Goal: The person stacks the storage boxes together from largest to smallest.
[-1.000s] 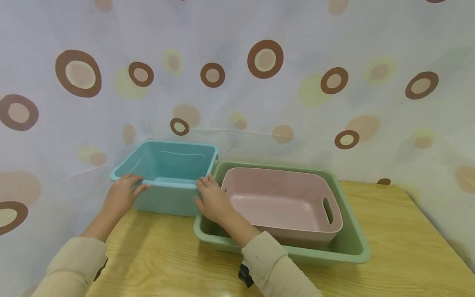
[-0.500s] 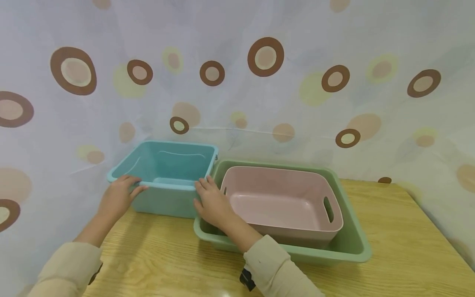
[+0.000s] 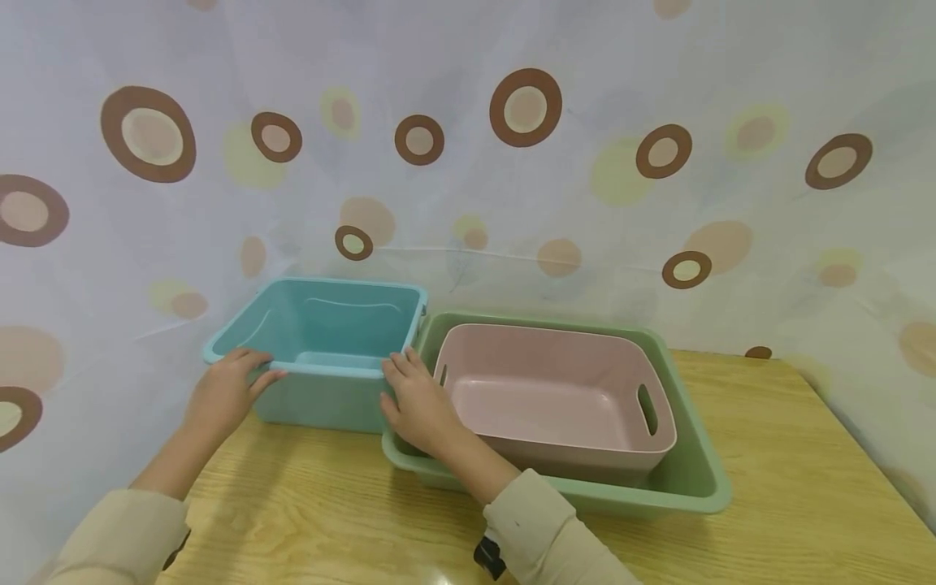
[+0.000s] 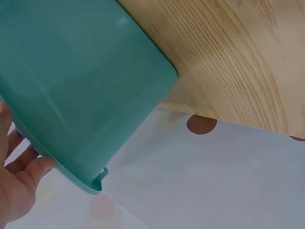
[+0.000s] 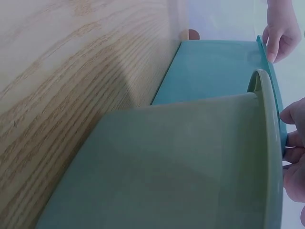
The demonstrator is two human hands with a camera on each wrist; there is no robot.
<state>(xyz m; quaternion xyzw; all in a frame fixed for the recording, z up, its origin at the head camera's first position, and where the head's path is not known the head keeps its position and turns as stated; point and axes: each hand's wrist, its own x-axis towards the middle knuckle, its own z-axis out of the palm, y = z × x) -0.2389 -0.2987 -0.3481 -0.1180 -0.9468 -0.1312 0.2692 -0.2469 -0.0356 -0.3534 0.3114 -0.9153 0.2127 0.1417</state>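
Note:
A blue plastic bin (image 3: pixel 322 398) stands on the table at the left, its inside bare. My left hand (image 3: pixel 223 396) grips its front rim near the left corner, fingers over the edge and thumb on the outer wall. In the left wrist view the same hand (image 4: pixel 21 179) pinches the rim. My right hand (image 3: pixel 420 402) holds the front rim near the right corner, fingers over it and thumb against the front. Right beside that hand sits a green basin (image 3: pixel 585 500) with a pink basket (image 3: pixel 541 414) inside it, which has oval cut-out handles.
The wooden table (image 3: pixel 307 504) runs beneath the containers, its right edge close to the curtain. A white curtain (image 3: pixel 453 203) printed with brown rings hangs behind and along the left. The green basin's left end lies right against the blue bin's right side.
The blue bin has shifted slightly to the left and towards me, with both hands still on its rim. The green basin and pink basket stay in place.

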